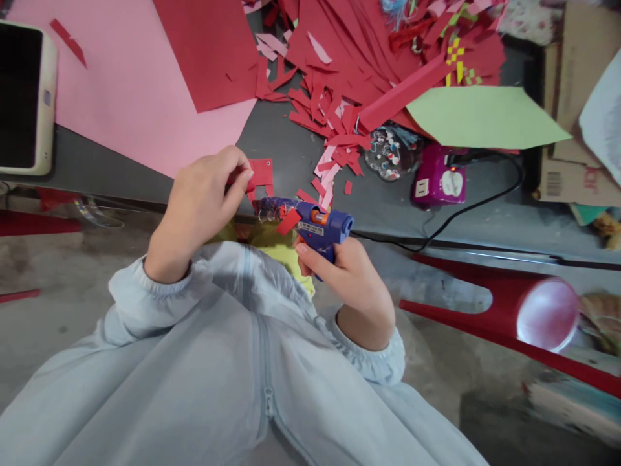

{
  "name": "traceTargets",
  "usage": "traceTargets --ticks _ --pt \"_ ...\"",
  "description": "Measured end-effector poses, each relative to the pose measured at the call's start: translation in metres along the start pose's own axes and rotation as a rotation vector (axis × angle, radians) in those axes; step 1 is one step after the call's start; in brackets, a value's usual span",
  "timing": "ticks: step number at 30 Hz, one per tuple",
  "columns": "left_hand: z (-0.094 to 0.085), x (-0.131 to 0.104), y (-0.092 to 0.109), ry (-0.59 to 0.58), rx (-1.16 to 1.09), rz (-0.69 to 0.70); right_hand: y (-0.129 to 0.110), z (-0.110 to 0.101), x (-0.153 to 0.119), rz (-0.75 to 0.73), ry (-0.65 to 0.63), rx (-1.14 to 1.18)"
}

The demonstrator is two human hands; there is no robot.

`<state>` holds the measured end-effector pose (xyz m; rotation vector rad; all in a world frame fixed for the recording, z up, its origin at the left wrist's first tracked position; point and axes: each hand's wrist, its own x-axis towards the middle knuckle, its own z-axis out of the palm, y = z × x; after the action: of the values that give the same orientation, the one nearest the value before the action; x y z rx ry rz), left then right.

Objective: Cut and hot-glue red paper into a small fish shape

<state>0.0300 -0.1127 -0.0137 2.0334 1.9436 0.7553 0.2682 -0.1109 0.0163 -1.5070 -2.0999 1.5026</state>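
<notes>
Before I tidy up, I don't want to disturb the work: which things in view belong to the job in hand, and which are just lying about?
Apparently in use:
blue glue gun, in the right hand
small red paper piece, at the left hand
purple power block, seemingly feeding the glue gun

Apparently just lying about:
phone, far left
green sheet

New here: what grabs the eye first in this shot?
Likely the blue glue gun gripped in the right hand at the table's front edge, nozzle toward the left hand. Then the red and pink paper scraps strewn beyond the hands, and the magenta box with a black cord, to their right.
</notes>
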Motion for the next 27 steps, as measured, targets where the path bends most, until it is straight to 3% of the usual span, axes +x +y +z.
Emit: traceTargets --ticks 20,27 --pt "-0.0031 -0.0011 0.005 -0.051 0.0 -0.038 -0.0035 -0.0026 0.0001 0.006 -0.03 -0.099" --pt "-0.0013 -0.0021 0.002 0.002 -0.02 0.013 -0.0032 -0.0021 0.0005 0.011 -0.02 -0.091"
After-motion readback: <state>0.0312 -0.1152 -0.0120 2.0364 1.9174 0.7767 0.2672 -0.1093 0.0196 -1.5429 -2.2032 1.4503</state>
